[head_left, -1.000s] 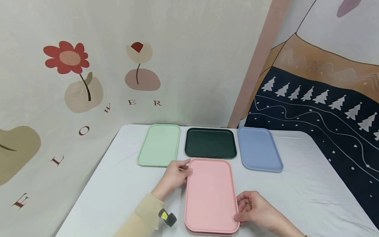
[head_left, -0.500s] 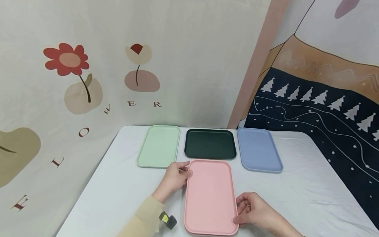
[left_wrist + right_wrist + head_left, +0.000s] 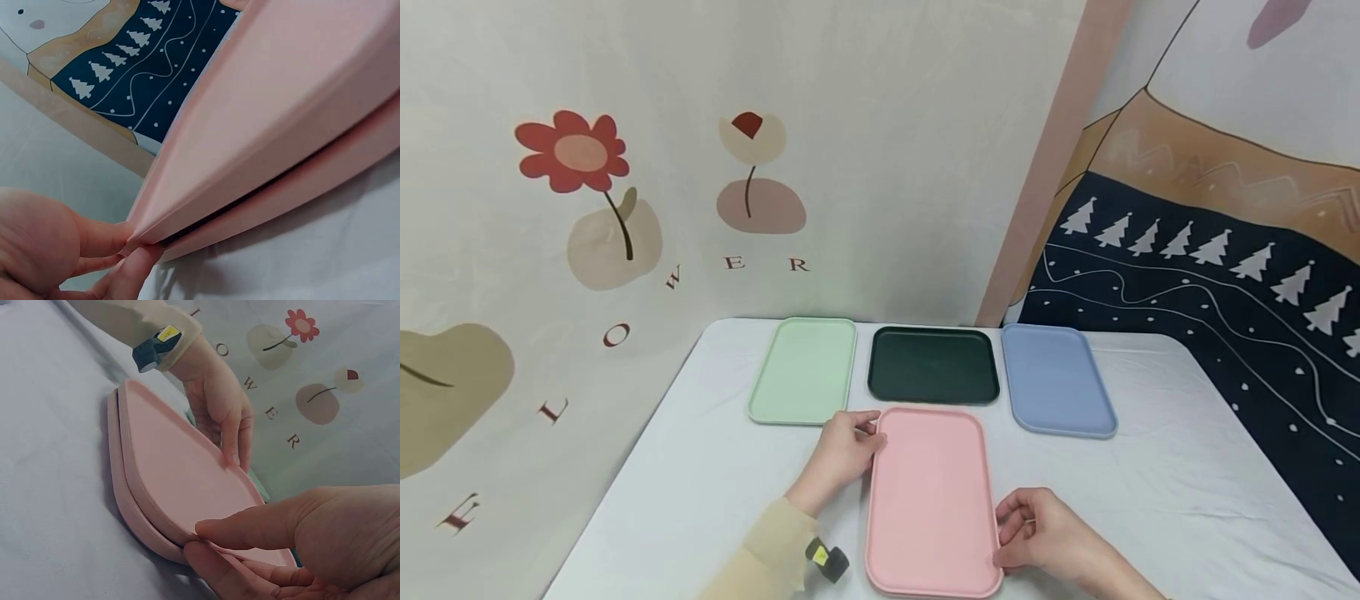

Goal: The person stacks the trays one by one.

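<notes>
Two pink trays lie stacked lengthwise at the near middle of the table, the upper tray (image 3: 931, 500) flat face up. In the left wrist view a dark narrow gap separates it from the lower tray (image 3: 300, 203). My left hand (image 3: 841, 450) pinches the upper tray's rim at its far left corner, thumb on top and fingertip in the gap. At the near right corner my right hand (image 3: 1037, 533) pinches the same rim, thumb (image 3: 244, 528) above and fingers below. Both wrist views show the lower tray sticking out slightly under the upper one.
Behind the pink trays, a light green tray (image 3: 805, 371), a dark green tray (image 3: 933, 365) and a blue tray (image 3: 1060, 380) lie in a row. A white cloth (image 3: 700, 483) covers the table, and printed fabric (image 3: 887, 150) hangs behind it.
The upper pink tray's near end has shifted slightly left with my right hand, and less of the lower tray shows beneath its near edge. Both hands keep their hold.
</notes>
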The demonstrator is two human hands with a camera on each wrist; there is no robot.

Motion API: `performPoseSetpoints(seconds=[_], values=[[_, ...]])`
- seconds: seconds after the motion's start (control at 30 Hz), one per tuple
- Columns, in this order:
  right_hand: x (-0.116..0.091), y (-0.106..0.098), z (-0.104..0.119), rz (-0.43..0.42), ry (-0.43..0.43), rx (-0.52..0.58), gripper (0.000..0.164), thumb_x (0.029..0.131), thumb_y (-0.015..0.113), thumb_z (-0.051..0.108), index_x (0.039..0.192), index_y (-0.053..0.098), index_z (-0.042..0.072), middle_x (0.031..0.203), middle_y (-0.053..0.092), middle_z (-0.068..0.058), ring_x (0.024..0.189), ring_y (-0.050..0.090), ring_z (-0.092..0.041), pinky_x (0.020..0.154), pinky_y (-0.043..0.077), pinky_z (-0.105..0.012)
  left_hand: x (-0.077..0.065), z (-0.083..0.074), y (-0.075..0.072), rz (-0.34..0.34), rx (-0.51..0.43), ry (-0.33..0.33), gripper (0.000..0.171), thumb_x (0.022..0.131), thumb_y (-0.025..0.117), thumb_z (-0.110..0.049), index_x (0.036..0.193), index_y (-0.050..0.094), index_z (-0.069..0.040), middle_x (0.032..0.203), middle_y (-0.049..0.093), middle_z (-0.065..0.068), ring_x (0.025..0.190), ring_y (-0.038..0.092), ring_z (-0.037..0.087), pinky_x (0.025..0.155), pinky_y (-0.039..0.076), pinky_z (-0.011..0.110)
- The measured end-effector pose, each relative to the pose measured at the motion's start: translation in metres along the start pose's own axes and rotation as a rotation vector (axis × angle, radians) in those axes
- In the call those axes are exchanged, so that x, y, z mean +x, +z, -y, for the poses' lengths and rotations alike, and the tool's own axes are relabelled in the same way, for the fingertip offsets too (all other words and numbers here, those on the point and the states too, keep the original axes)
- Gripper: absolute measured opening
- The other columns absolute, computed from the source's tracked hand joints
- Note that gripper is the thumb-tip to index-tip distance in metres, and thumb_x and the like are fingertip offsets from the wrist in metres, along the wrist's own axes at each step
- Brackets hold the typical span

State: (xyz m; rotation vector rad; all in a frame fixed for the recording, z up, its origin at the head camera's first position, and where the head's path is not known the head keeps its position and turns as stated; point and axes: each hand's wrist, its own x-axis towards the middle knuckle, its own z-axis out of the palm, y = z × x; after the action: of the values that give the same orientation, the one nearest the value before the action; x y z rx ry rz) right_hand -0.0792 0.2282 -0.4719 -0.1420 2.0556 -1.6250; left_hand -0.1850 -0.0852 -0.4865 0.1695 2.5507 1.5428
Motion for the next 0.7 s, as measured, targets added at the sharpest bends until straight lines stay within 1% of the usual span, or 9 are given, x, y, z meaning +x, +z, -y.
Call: performPoseSetpoints(seconds=[0.17,0.43,0.6,0.7], values=[[-0.0009,0.0004,-0.0008,0.001,-0.013,0.001,0.042,0.076,0.084,-0.007,0.11,0.06,-0.009,0.085,0.064,-0.011,0.07,0.068,-0.022,0.061,0.057,-0.027,-0.0002,0.0005,0.001,-0.006,0.03,0.004,0.038,0.096,0.072,-0.002,0.133,0.068,0.007,0.098,0.067,0.009,0.074,0.066,0.016,0.058,0.058,0.03],[-0.0019,-0.0007,-0.0043,-0.02,-0.003,-0.016,0.041,0.075,0.085,-0.007,0.109,0.061,-0.008,0.084,0.064,-0.01,0.069,0.065,-0.021,0.06,0.054,-0.025,-0.0002,0.0011,0.0039,-0.003,0.028,-0.014,0.038,0.096,0.073,-0.001,0.133,0.069,0.007,0.095,0.067,0.008,0.068,0.066,0.015,0.055,0.058,0.032],[-0.0019,-0.0011,-0.0068,-0.028,-0.009,-0.013,0.04,0.077,0.085,-0.006,0.109,0.061,-0.008,0.084,0.064,-0.01,0.069,0.064,-0.02,0.06,0.054,-0.025,-0.0002,0.0011,0.0041,-0.006,0.035,-0.011,0.039,0.096,0.074,-0.002,0.133,0.069,0.007,0.097,0.068,0.009,0.072,0.066,0.016,0.059,0.059,0.032],[-0.0018,-0.0022,-0.0076,-0.021,-0.014,0.001,0.039,0.078,0.084,-0.006,0.11,0.061,-0.01,0.084,0.064,-0.011,0.07,0.064,-0.02,0.062,0.057,-0.026,-0.0011,0.0006,0.0028,-0.004,0.035,0.003,0.04,0.095,0.075,-0.002,0.132,0.068,0.008,0.099,0.069,0.01,0.076,0.068,0.016,0.06,0.06,0.031]])
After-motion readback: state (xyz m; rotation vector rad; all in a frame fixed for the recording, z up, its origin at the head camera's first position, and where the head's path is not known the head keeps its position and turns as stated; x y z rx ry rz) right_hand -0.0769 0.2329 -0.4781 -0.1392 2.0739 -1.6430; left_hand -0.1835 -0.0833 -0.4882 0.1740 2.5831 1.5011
